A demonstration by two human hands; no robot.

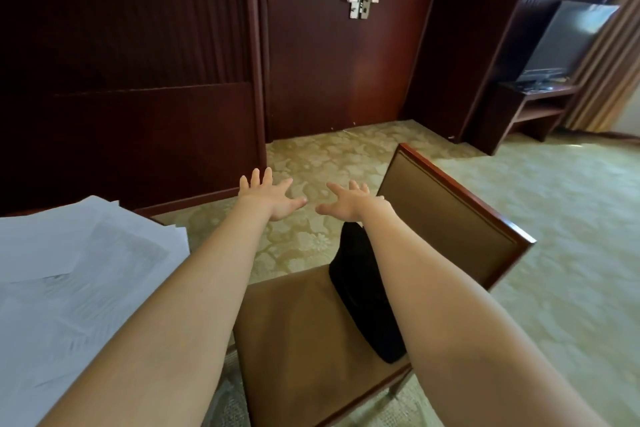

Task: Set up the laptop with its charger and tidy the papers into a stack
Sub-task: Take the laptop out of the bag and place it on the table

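I see my left hand (268, 196) and right hand (349, 203) stretched forward, fingers (257, 177) spread and grasping nothing. White papers (79, 274) (loosely overlapped, edges askew) sprawl at nine o'clock; a black bag (360, 291) sits on the chair (450, 218) under my right forearm.

Matt white papers (69, 270); glossy wood chair (460, 191), perhaps lacquered.

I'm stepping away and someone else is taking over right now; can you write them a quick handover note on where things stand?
Left hand: open, fingers spread, holding nothing, stretched out over the floor.
Right hand: open and empty too, above the black bag.
Papers: loose and overlapping at the left, not yet stacked.
Black bag: on the chair seat, leaning against the backrest.
Laptop and charger: not in view.
Done: nothing visible so far.
Left: find the laptop and charger, set them up, square the papers into a stack.
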